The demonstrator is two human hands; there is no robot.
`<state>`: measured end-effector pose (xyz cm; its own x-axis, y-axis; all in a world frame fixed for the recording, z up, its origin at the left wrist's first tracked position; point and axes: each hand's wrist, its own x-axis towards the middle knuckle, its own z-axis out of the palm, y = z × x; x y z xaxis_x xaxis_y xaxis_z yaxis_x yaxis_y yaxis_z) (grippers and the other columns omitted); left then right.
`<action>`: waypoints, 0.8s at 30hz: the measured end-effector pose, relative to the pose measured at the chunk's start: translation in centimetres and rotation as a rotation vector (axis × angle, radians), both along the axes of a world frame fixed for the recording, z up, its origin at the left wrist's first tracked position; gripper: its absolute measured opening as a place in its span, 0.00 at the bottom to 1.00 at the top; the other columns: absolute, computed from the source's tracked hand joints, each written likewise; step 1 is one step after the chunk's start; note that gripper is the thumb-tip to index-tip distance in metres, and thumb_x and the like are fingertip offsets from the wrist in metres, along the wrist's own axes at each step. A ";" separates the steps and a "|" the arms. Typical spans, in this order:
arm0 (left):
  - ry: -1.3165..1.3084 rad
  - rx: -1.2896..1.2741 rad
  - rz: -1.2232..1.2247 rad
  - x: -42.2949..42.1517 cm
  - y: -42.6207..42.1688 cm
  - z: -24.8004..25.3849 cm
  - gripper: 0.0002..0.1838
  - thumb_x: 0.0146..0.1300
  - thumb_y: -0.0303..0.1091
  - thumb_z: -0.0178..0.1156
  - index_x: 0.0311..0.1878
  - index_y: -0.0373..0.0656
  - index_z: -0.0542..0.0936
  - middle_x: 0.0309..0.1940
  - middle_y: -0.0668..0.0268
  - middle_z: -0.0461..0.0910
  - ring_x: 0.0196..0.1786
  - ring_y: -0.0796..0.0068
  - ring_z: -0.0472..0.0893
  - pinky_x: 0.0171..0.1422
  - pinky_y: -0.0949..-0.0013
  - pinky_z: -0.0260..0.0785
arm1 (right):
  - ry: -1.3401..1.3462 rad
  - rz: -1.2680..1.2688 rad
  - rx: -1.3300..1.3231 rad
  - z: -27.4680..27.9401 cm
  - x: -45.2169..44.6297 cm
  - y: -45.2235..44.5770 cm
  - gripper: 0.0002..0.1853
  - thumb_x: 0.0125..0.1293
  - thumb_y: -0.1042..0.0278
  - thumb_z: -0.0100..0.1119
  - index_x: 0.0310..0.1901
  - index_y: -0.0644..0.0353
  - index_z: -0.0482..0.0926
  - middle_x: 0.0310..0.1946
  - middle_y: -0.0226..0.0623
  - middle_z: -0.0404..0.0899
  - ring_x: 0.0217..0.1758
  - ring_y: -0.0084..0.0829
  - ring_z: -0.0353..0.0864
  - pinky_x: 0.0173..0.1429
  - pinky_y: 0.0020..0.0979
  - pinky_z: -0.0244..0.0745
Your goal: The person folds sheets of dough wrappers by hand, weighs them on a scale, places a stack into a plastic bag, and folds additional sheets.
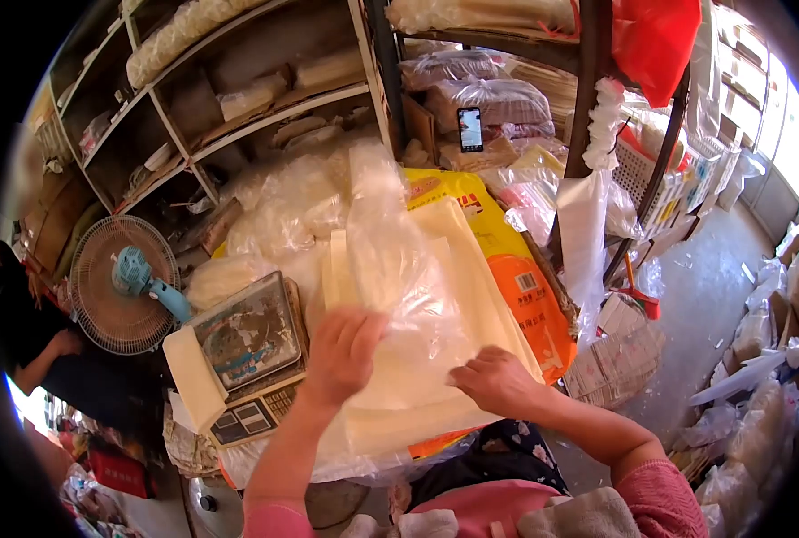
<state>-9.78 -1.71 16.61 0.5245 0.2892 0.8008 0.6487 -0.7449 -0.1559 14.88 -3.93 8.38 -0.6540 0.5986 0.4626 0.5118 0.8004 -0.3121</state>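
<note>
Left hand [346, 354] and right hand [498, 381] curl over crinkled clear film [399, 269] on cream sheets [482, 296]; grip cannot be told

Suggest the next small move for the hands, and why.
Probably smooth the clear plastic against the pale sheet beneath: it looks wrinkled, and the left hand and right hand flank its near end.

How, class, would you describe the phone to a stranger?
Find the yellow and orange sack, then look past its far end to piled, plastic-wrapped bundles. The upright phone in front stands out by its dark edge and lit screen.
</note>
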 end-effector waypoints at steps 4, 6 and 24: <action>-0.443 -0.565 0.289 -0.8 -6.0 -5.9 0.04 0.62 0.27 0.58 0.39 0.39 0.75 0.26 0.63 0.76 0.27 0.67 0.77 0.34 0.68 0.70 | 0.004 -0.010 -0.287 2.7 1.4 -3.1 0.06 0.61 0.68 0.57 0.38 0.59 0.76 0.21 0.43 0.74 0.29 0.44 0.77 0.41 0.42 0.71; -0.923 -1.412 0.160 -0.9 -8.1 -7.9 0.06 0.67 0.30 0.56 0.37 0.37 0.75 0.23 0.64 0.76 0.25 0.73 0.76 0.32 0.71 0.69 | 0.085 0.122 -0.268 4.5 1.4 -3.9 0.14 0.57 0.72 0.56 0.46 0.63 0.75 0.26 0.44 0.75 0.34 0.44 0.76 0.44 0.40 0.71; -0.844 -1.359 -0.310 4.2 -9.2 -14.1 0.11 0.60 0.23 0.51 0.47 0.38 0.76 0.38 0.64 0.80 0.33 0.78 0.78 0.38 0.73 0.72 | -0.020 0.434 0.096 3.3 -3.6 -0.5 0.15 0.47 0.71 0.59 0.39 0.61 0.72 0.37 0.38 0.75 0.38 0.39 0.78 0.50 0.37 0.74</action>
